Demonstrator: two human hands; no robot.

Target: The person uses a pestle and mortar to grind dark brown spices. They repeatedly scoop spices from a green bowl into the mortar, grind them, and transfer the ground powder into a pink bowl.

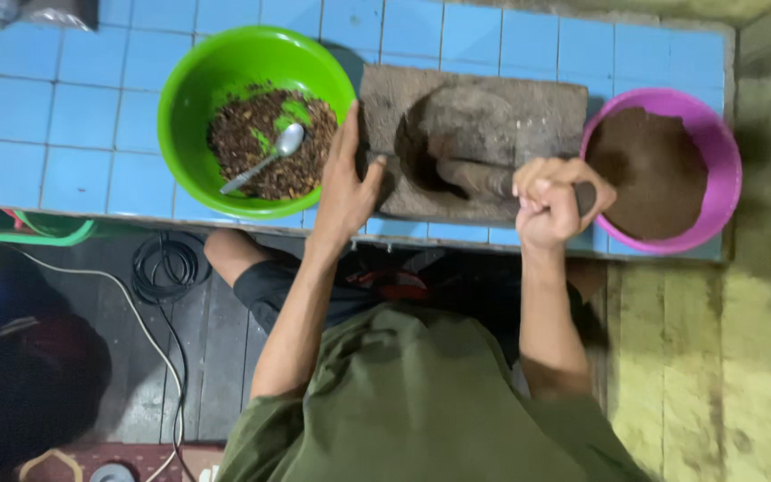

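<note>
Right hand (548, 203) is clamped on the pestle (484, 176); left hand (346, 183), fingers apart, braces the slab (475, 98). Coarse bits fill the green bowl (191, 94); powder fills the pink bowl (726, 156). Grinding looks partway done.

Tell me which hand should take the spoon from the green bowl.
Left. The left hand lies open on the stone slab beside the green bowl; the right hand grips the stone roller.

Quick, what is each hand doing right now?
Left hand: open, flat against the edge of the stone slab.
Right hand: closed in a fist around the stone roller.
</note>
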